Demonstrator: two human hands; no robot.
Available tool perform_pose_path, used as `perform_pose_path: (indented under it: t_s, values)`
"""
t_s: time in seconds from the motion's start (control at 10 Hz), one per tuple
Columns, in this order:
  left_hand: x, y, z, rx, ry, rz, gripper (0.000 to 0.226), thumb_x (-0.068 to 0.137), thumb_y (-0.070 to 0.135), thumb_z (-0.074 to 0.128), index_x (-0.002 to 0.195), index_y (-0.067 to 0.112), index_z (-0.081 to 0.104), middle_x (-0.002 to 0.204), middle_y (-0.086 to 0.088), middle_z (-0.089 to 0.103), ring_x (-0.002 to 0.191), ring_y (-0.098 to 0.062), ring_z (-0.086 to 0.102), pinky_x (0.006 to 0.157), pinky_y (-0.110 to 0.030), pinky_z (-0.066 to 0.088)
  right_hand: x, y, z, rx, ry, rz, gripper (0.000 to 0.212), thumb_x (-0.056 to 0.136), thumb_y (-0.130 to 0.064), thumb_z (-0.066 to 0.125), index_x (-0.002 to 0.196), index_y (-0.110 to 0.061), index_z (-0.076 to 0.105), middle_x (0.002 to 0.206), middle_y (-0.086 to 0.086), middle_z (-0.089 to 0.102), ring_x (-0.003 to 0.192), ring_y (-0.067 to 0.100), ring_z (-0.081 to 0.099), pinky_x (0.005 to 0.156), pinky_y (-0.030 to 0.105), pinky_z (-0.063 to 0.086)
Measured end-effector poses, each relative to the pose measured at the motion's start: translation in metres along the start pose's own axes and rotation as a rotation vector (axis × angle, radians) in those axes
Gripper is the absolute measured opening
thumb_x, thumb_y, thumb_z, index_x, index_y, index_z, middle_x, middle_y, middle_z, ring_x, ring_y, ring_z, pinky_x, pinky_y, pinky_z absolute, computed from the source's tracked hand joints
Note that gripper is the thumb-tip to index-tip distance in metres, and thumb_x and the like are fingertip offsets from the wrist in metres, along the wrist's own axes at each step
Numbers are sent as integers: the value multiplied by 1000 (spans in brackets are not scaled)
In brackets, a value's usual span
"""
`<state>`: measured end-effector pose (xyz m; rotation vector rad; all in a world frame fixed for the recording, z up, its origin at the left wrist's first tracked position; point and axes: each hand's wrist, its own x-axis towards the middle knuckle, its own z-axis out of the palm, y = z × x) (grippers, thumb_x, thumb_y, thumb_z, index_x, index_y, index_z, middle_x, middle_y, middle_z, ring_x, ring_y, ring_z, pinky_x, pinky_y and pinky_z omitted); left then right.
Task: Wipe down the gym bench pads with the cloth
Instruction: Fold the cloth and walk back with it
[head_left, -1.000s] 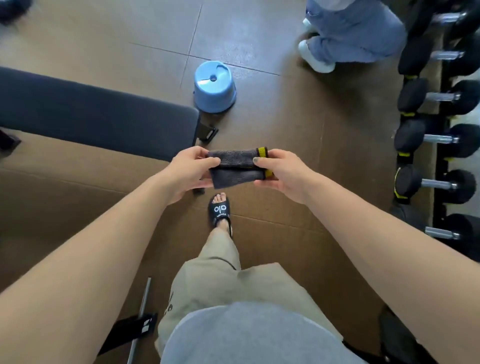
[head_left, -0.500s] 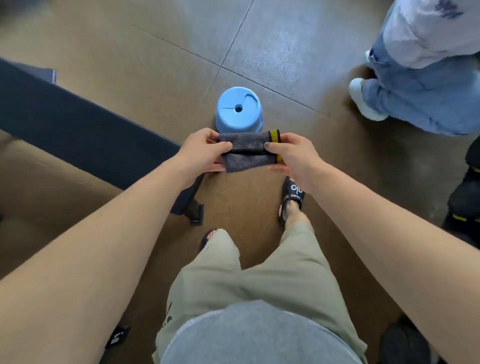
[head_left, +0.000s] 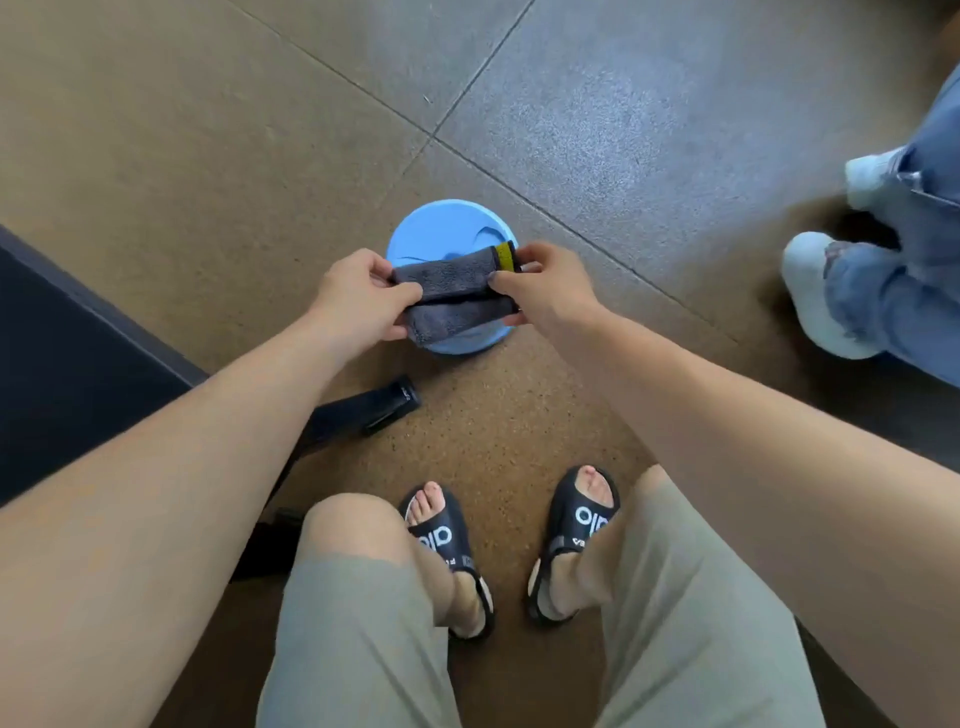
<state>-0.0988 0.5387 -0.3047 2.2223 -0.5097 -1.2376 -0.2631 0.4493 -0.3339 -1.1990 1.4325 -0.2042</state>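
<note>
1. Cloth (head_left: 451, 293) – grey, plush, folded into a band, yellow edge at right end.
2. Pinched at both ends – left hand (head_left: 358, 301), right hand (head_left: 545, 291) – above blue stool (head_left: 441, 228).
3. "alo" on black sandals (head_left: 582, 519).

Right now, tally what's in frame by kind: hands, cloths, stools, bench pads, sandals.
Hands: 2, left hand and right hand, both gripping the cloth
Cloths: 1, grey cloth
Stools: 1, blue stool
Bench pads: 1, dark bench pad
Sandals: 2, black sandals
Total: 7

Head-worn view, steeply downward (wide-angle), close over the floor (head_left: 156, 130).
</note>
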Motion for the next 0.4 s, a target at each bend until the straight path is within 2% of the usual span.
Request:
perform_pose_path:
  t_s: [0.1, 0.2, 0.3, 0.4]
  values:
    - [79, -36, 34, -24, 53, 20, 21, 95, 9, 69, 110, 9, 54, 127, -23, 61, 90, -28, 67, 52, -22, 60, 80, 37, 22, -148, -6, -99, 21, 89, -17, 72, 110, -17, 65, 87, 3, 65, 54, 12, 67, 51, 26, 58]
    - [138, -64, 61, -30, 113, 48, 20, 95, 9, 69, 108, 9, 53, 121, -19, 59, 86, -28, 66, 51, -24, 60, 145, 63, 37, -262, -37, -197, 19, 93, -21, 68, 112, -20, 65, 88, 1, 66, 42, 6, 64, 41, 17, 45]
    - [182, -83, 78, -21, 149, 118, 24, 96, 14, 68, 113, 10, 53, 108, -10, 57, 81, -24, 66, 55, -28, 62, 193, 86, 49, -415, -36, -314, 28, 96, -25, 61, 122, -18, 67, 95, 7, 70, 67, 23, 72, 67, 31, 59]
    - [196, -100, 87, 310, 177, 148, 55, 93, 32, 70, 138, 15, 46, 120, -12, 64, 102, -33, 68, 91, -41, 56, 202, 97, 47, -794, 44, -488, 37, 101, -31, 53, 132, -13, 62, 113, 17, 60, 102, 38, 59, 87, 39, 48]
